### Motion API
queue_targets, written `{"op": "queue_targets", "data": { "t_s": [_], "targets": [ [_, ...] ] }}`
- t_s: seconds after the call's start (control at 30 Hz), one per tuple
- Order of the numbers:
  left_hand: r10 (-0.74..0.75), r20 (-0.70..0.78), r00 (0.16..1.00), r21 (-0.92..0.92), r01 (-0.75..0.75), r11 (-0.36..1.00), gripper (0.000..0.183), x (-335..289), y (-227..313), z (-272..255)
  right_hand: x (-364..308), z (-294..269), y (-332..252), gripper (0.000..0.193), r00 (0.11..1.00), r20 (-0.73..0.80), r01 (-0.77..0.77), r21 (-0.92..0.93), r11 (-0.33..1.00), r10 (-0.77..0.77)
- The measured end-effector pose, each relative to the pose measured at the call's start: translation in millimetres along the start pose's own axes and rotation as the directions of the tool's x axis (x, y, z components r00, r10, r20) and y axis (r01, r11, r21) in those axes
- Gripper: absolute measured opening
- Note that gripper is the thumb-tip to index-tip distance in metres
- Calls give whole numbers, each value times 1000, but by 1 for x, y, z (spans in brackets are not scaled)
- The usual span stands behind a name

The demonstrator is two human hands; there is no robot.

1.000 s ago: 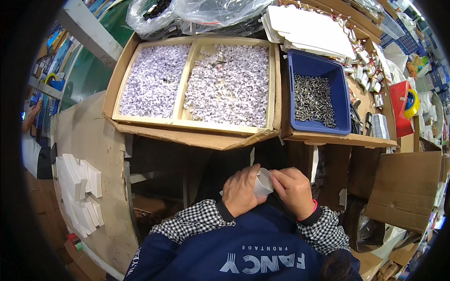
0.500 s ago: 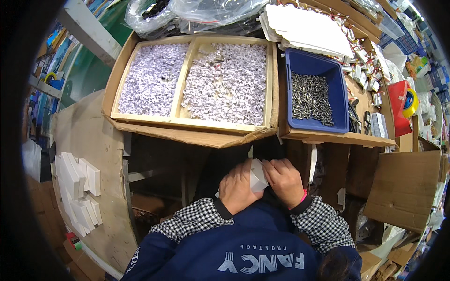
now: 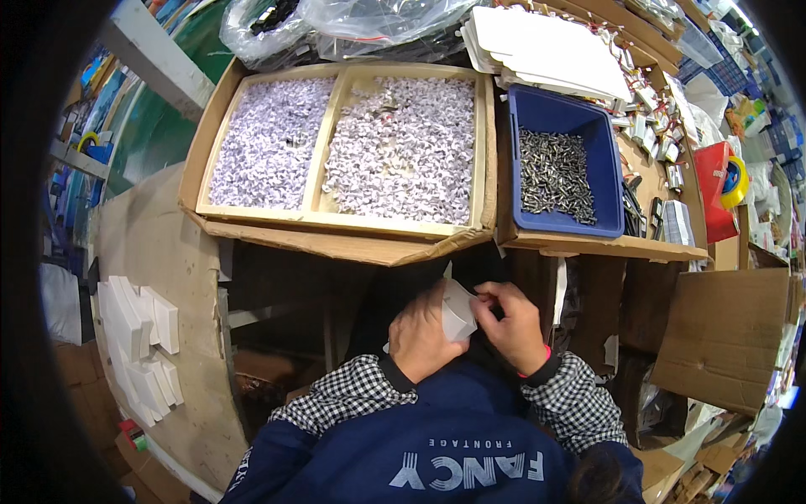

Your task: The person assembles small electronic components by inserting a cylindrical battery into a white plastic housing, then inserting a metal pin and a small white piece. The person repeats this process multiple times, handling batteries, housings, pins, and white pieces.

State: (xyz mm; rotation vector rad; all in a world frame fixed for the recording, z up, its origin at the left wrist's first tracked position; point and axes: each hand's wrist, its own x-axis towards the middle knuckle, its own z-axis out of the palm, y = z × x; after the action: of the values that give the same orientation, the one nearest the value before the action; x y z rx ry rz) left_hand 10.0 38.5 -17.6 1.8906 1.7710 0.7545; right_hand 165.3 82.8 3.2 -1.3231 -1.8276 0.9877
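Note:
My left hand (image 3: 418, 336) is wrapped round a white curved plastic piece (image 3: 457, 310), which I hold in front of my body below the parts trays. Part of the piece is covered by the palm and fingers. At its right edge is my right hand (image 3: 512, 326), thumb and index finger pinched together. Whatever is between those fingertips, if anything, is too small to make out. Straight ahead stands a two-part wooden tray (image 3: 336, 220) full of small white plastic parts. To its right a blue bin (image 3: 571, 227) holds many small dark metal pieces.
White box-like pieces (image 3: 138, 344) lie in a group on the board (image 3: 189, 336) at left. White flat panels (image 3: 554, 55) and small wired parts fill the carton at back right. A cardboard flap (image 3: 718, 336) juts out at right. Clear plastic bags (image 3: 378, 21) lie behind the tray.
My right hand's fingers have drawn back slightly and curled into a pinch at the piece's edge. The left hand keeps its hold, with the piece shifted slightly left.

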Motion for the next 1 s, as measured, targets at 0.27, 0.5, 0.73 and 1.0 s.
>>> {"op": "queue_targets", "data": {
  "t_s": [0.27, 0.5, 0.73, 1.0],
  "targets": [
    [20, -21, 1000, -32, -21, 999, 80, 2, 1, 0, 0, -11, -1, 16, 998, 40, -48, -88, 995, 52],
    [-31, 40, 999, -30, 32, 999, 80, 1, 1, -4, -1, 3, 5, 14, 959, 8, 270, -334, 903, -283],
    [-10, 8, 1000, -51, 11, 999, 79, -2, 1, -7, 0, -12, 3, 9, 974, 168, 159, -37, 987, -150],
    [73, 35, 997, -138, -68, 988, 83, -7, 1, -9, 9, -20, 5, 38, 786, 563, -562, 476, 676, 256]
  ]
}}
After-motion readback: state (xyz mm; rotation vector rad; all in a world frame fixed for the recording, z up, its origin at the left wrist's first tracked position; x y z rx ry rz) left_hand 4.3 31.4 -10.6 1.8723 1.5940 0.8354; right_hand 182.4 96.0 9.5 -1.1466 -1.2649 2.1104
